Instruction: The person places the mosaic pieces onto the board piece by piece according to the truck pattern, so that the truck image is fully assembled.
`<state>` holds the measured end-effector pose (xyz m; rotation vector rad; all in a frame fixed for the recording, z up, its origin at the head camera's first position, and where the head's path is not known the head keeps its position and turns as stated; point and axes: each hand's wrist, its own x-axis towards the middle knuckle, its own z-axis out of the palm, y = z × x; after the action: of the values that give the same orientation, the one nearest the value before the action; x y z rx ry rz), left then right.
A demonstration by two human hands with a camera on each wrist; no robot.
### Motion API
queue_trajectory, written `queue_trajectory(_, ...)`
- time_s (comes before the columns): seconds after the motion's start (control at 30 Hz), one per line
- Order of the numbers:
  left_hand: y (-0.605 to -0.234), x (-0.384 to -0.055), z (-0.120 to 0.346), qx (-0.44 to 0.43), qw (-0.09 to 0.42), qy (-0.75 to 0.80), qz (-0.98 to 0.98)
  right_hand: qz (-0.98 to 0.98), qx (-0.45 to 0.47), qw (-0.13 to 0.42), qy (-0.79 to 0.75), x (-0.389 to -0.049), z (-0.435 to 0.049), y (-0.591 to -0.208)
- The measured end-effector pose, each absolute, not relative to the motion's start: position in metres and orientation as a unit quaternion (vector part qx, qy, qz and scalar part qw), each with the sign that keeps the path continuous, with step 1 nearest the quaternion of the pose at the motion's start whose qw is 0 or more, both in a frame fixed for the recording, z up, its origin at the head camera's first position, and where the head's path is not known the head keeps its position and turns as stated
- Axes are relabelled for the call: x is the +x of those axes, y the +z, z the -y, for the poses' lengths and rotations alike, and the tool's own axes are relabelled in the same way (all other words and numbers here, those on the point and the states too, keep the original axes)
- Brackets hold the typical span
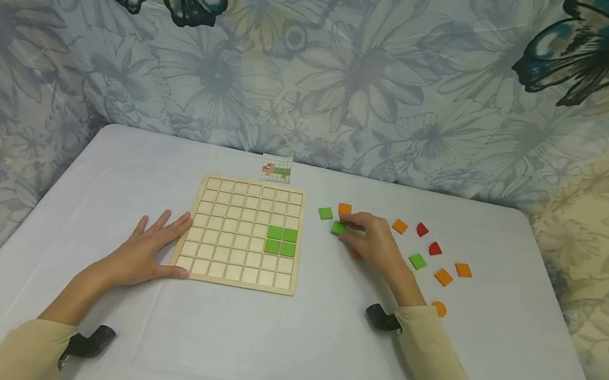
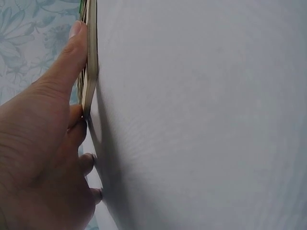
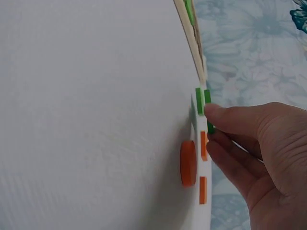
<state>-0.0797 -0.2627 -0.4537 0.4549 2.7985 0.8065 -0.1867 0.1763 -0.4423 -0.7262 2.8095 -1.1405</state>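
My left hand (image 1: 147,253) lies at the left side of a square wooden grid board (image 1: 224,283), fingers spread and straight. Its thumb rests on the board's near-left corner, and the fingertips touch the left rim. Four green squares (image 1: 281,241) fill a two-by-two block of cells at the board's right side. To the right of the board, my right hand (image 1: 371,240) pinches a green square tile (image 3: 207,97) between thumb and fingers, close over the table. Another green tile (image 1: 326,213) lies just left of these fingertips, beside an orange square (image 1: 345,208).
Right of the right hand lie an orange square (image 1: 400,226), red pieces (image 1: 435,248), a green tile (image 1: 417,261), more orange squares (image 1: 463,270) and an orange disc (image 1: 439,309). A small picture card (image 1: 276,168) sits behind the board. Patterned fabric (image 1: 321,86) hangs beyond the white table.
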Motion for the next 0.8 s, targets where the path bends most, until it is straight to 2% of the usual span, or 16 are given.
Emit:
queue_trajectory(0.53, -0.454, -0.081, 0.264, 0.156, 0.101, 0.273, -0.944, -0.886, -0.251, 0.031, -0.389, -0.186, -0.147, -0.441)
queue_trajectory(0.8, -0.454, -0.081, 0.264, 0.151, 0.102, 0.271, -0.945, -0.872, -0.275, 0.019, -0.405, -0.184, -0.131, -0.443)
